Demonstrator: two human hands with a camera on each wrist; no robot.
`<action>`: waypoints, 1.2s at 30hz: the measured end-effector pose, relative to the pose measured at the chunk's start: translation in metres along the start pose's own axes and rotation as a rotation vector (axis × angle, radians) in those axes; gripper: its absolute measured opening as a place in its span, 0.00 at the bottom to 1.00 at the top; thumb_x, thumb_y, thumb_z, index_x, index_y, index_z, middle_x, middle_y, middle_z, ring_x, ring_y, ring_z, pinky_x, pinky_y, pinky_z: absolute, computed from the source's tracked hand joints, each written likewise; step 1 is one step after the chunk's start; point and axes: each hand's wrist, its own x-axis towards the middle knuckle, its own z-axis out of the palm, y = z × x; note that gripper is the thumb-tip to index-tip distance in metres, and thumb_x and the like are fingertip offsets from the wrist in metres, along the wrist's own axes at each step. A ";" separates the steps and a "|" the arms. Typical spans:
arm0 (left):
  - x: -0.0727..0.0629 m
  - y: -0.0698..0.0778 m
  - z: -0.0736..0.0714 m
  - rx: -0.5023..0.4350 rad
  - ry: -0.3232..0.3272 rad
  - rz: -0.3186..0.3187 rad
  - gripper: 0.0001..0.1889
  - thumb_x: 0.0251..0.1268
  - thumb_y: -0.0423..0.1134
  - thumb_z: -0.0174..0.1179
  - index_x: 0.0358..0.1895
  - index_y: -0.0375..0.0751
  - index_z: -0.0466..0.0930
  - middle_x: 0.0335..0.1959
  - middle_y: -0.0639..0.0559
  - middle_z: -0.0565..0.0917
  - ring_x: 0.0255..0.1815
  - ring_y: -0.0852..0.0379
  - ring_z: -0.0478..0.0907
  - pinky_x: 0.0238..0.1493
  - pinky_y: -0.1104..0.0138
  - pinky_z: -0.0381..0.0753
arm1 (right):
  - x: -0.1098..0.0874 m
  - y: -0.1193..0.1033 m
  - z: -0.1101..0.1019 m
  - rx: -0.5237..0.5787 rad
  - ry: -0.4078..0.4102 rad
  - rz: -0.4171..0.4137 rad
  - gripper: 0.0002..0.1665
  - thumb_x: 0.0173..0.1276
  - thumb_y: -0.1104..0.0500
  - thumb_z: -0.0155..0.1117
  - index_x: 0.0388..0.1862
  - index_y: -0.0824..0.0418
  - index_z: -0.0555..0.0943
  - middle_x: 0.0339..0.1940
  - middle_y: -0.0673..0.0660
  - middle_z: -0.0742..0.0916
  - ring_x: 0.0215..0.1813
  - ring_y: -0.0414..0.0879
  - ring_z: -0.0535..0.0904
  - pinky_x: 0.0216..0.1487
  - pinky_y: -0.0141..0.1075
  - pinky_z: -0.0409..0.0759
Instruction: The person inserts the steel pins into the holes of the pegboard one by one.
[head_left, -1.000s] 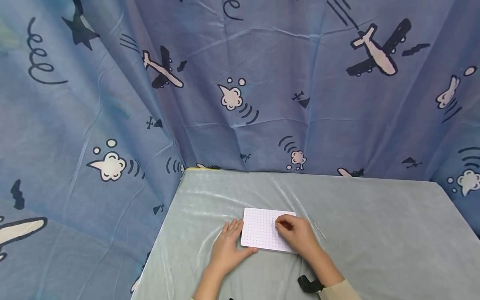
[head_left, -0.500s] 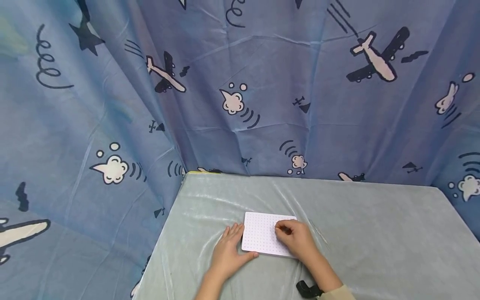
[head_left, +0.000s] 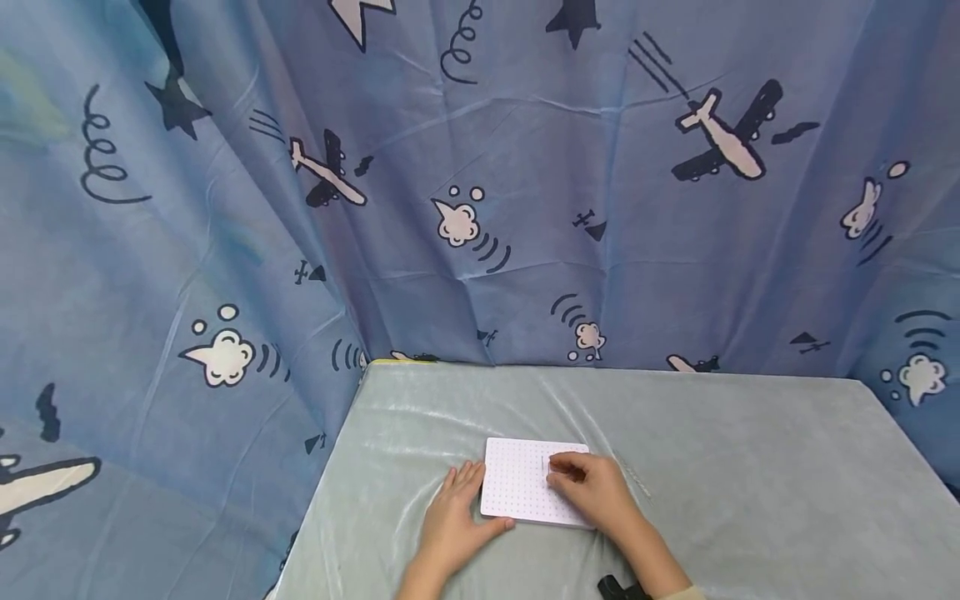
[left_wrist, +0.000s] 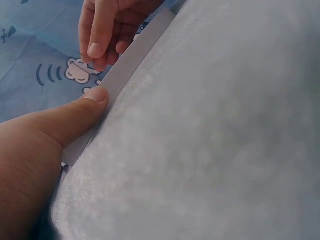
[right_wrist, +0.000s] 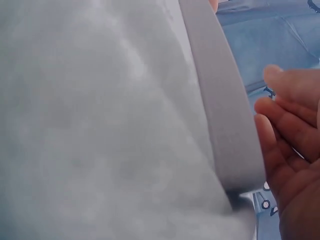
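Note:
A white board point(head_left: 513, 483) with a grid of small holes or dots lies on the table; its pale side wall point(left_wrist: 135, 55) shows in the left wrist view. My left hand point(head_left: 452, 521) rests at its near left corner, fingers straight along the left edge and thumb point(left_wrist: 82, 112) against the front side. Over the board's right part is my right hand point(head_left: 596, 492), its fingers bent and the thumb and index fingertips slightly apart. Nothing shows between the right fingertips point(right_wrist: 265, 107) in the right wrist view. Beside them, a thin dark line point(head_left: 543, 464) shows on the board.
Several thin, pale sticks point(head_left: 633, 475) lie on the grey table cover point(head_left: 750, 483) right of the board. A blue curtain point(head_left: 525, 208) with printed planes and clouds hangs behind the table and along its left side. A black wrist mount point(head_left: 618, 588) sits on the right wrist.
The right thumb and index fingertips have parted a little from their closer position. The left hand keeps its place at the board. The head view has tilted up slightly.

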 end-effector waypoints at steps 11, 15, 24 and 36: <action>-0.002 0.003 0.004 -0.007 0.009 0.006 0.55 0.52 0.75 0.75 0.75 0.37 0.80 0.76 0.44 0.80 0.80 0.43 0.73 0.85 0.45 0.66 | -0.006 0.009 -0.028 0.025 0.017 0.087 0.17 0.63 0.64 0.85 0.51 0.58 0.93 0.43 0.48 0.94 0.41 0.39 0.86 0.42 0.32 0.88; -0.002 0.001 0.006 0.003 0.028 0.018 0.55 0.52 0.76 0.75 0.74 0.36 0.80 0.74 0.43 0.81 0.79 0.44 0.74 0.84 0.46 0.66 | -0.008 0.020 -0.043 -0.033 0.074 0.091 0.12 0.65 0.64 0.84 0.47 0.57 0.92 0.39 0.46 0.92 0.37 0.39 0.83 0.37 0.31 0.85; -0.004 0.000 0.006 -0.003 0.038 0.015 0.54 0.51 0.75 0.76 0.74 0.36 0.81 0.74 0.44 0.81 0.78 0.43 0.75 0.84 0.45 0.67 | -0.019 0.042 -0.073 -0.099 0.190 0.130 0.11 0.65 0.63 0.84 0.45 0.58 0.92 0.41 0.50 0.92 0.37 0.37 0.82 0.34 0.30 0.83; -0.002 -0.002 0.008 0.012 0.037 0.032 0.56 0.52 0.77 0.74 0.74 0.36 0.80 0.74 0.44 0.82 0.78 0.42 0.75 0.82 0.44 0.70 | -0.027 0.058 -0.087 -0.208 0.275 0.002 0.19 0.57 0.63 0.89 0.47 0.60 0.92 0.44 0.51 0.91 0.44 0.51 0.85 0.45 0.24 0.79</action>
